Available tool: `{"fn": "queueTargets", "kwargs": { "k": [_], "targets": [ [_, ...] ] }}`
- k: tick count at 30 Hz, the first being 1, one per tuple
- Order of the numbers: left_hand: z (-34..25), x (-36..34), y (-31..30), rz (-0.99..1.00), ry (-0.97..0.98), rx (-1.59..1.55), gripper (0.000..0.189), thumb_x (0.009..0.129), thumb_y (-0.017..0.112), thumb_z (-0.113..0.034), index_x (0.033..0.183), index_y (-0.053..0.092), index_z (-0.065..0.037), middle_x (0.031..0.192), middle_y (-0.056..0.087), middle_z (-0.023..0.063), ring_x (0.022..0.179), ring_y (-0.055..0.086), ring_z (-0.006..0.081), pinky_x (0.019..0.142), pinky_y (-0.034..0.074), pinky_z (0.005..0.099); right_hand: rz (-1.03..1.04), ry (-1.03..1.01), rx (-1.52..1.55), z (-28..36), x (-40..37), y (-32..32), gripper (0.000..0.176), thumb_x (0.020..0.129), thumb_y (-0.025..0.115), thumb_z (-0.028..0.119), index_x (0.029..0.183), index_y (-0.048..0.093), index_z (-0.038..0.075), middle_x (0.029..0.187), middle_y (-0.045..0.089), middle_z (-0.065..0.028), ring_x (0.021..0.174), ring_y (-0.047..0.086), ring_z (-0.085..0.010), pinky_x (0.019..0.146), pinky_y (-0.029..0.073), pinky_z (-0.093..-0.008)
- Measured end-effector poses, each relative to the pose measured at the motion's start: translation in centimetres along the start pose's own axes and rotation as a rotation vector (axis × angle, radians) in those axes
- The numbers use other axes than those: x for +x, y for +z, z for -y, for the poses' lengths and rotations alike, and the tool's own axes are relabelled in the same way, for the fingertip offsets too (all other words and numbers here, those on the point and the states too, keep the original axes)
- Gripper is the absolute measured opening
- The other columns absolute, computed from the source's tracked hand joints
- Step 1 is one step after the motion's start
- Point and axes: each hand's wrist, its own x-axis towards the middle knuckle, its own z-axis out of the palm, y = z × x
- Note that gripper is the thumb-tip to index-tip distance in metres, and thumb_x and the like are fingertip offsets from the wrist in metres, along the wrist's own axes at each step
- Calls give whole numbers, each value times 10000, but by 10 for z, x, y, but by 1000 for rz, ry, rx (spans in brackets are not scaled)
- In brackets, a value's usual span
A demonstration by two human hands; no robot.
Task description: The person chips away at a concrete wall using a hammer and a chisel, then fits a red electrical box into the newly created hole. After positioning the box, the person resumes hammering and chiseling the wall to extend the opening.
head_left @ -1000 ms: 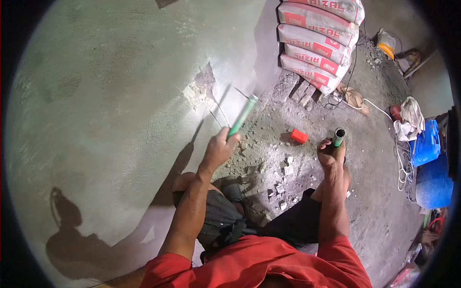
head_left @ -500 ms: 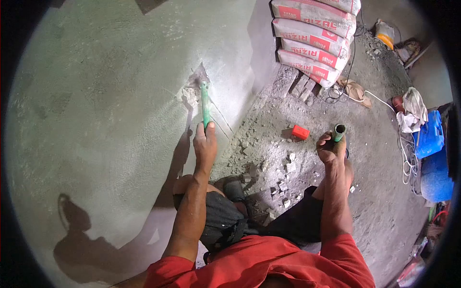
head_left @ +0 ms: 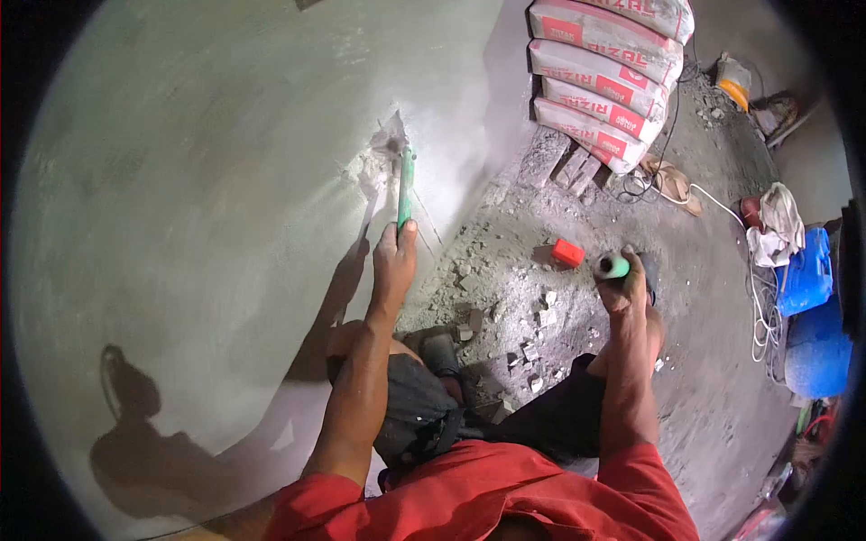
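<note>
My left hand is closed round the lower end of a green pipe. The pipe's upper end is at a rough, chipped hole in the grey wall. Whether it touches the hole's edge I cannot tell. My right hand grips a second green pipe piece, its hollow end facing up and left. A red box-shaped object lies on the floor just left of that hand.
Cement bags are stacked at the top right, beside blocks. Rubble covers the floor between my legs. At the right are a white cable, a blue container and a whitish cloth.
The right-hand pipe piece has tilted, its open end swinging left. My left hand and its pipe sit slightly further right in view, as the whole view has shifted a little.
</note>
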Motion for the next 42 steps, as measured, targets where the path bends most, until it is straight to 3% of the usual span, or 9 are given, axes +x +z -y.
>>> {"fn": "queueTargets", "kwargs": {
  "k": [2,12,16,17,24,26,31,39,42],
  "targets": [
    [-4,4,-3,-27,-55,-53,468,1017,511,-433,913,568,20,663,510,144,613,502,275,614,427,419,270,22,-204,-5,17,-23,116,942,549,116,979,537,6,864,603,-118,757,605,-236,708,551,-358],
    [-4,8,-12,-46,-105,-105,454,1000,538,-423,954,583,27,695,555,198,629,546,340,620,438,441,462,-570,-911,-50,-98,56,231,956,630,221,1025,543,18,701,574,-53,524,537,-130,476,462,-287],
    [-15,1,-20,18,-106,-282,493,1005,511,-484,929,569,-1,630,513,66,534,498,191,518,402,367,545,-598,-987,-84,-120,70,425,1029,477,430,961,557,18,652,555,-58,480,522,-137,445,443,-288],
    [-28,-3,-24,56,-170,-400,456,1000,512,-511,955,542,-58,612,434,-37,464,411,72,417,351,263,606,-622,-1030,-92,-125,75,525,1028,423,508,977,566,5,659,559,-69,483,524,-141,445,438,-290],
    [-32,-6,-30,130,-159,-613,446,1008,504,-508,885,534,-80,579,415,-52,461,408,68,425,342,248,911,-768,-747,-156,-125,108,497,1001,508,495,959,581,5,710,571,-78,575,547,-148,507,431,-298],
    [-28,-3,-27,120,-177,-621,440,1010,505,-499,879,536,-81,593,427,-51,469,408,66,426,339,248,881,-1077,-1149,-189,-60,80,464,993,543,441,938,593,-17,719,580,-123,581,550,-177,513,426,-325],
    [-22,-1,-22,75,-173,-560,445,1001,525,-502,894,563,-72,633,460,-48,511,413,61,459,344,244,730,-434,-1265,-217,-77,130,364,992,577,330,927,595,-28,646,581,-92,539,534,-181,502,427,-339],
    [-28,-1,-18,87,-212,-619,431,1011,512,-484,896,561,-72,621,465,-40,477,401,53,412,329,241,788,-705,-806,-205,-107,114,319,977,591,325,943,609,8,721,612,-44,619,535,-120,566,463,-303],
    [-23,2,-11,11,-188,-533,423,1015,509,-476,879,548,-78,617,457,-41,468,400,61,412,330,244,743,-645,-1382,-212,-82,133,381,976,608,377,947,621,-3,661,610,-59,583,557,-194,573,478,-349]
  ]
}}
